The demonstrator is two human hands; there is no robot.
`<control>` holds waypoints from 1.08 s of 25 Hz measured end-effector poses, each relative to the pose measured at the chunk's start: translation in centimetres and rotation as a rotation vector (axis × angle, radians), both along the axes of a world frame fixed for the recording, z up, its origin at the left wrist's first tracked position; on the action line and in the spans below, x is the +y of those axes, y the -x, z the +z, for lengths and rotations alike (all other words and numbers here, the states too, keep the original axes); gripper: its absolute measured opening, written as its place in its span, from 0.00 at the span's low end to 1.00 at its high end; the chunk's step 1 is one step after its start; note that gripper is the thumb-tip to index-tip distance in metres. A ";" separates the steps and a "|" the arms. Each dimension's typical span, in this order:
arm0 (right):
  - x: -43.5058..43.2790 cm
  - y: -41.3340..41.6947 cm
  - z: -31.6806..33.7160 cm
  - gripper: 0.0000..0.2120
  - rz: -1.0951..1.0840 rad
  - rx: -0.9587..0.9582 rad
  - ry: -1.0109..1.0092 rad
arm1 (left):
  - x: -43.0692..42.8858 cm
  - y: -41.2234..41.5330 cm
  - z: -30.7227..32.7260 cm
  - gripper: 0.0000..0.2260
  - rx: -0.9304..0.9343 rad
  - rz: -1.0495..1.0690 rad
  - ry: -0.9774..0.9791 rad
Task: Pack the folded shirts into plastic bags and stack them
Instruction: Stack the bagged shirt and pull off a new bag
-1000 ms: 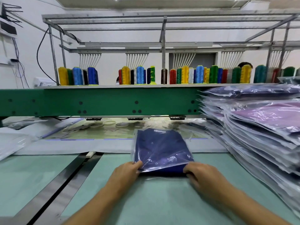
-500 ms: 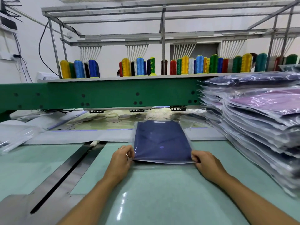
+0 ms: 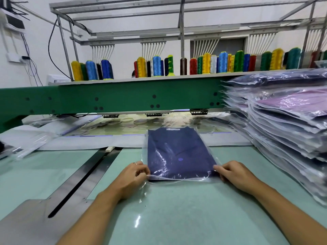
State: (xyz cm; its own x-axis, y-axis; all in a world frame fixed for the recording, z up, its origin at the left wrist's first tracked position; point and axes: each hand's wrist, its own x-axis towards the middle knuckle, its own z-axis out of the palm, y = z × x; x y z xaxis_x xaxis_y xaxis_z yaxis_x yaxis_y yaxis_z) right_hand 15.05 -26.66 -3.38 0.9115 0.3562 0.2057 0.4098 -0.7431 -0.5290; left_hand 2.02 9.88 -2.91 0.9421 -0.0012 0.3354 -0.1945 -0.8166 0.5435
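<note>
so: navy shirt (image 3: 178,154) inside bag (image 3: 201,137), flat on table (image 3: 177,218), dead centre, long axis running away from person, bag mouth at near edge. left hand (image 3: 133,175) pinching near-left corner of plastic, right hand (image 3: 233,174) pinching near-right corner. stack of packed shirts (image 3: 283,124) off to right, so right hand closer for lift-over, I reckon. vs a second ago: bag no longer puffed up, shirt fully in, lying smooth.

Stack of bagged shirts (image 3: 283,131) partly beyond the right edge; loose plastic bags (image 3: 30,142) beyond the left.
</note>
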 end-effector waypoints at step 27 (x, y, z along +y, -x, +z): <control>20.1 -21.2 2.8 0.25 0.157 -0.178 0.385 | -4.1 -26.7 3.1 0.28 0.192 0.355 -0.357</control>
State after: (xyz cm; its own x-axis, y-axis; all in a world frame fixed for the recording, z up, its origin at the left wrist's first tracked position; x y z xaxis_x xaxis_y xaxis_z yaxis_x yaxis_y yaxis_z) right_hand 36.26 -6.53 -0.61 0.8029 0.5685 0.1796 0.5926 -0.7938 -0.1369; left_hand 28.73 5.77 0.20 0.9496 0.2458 0.1944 0.2024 -0.9546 0.2185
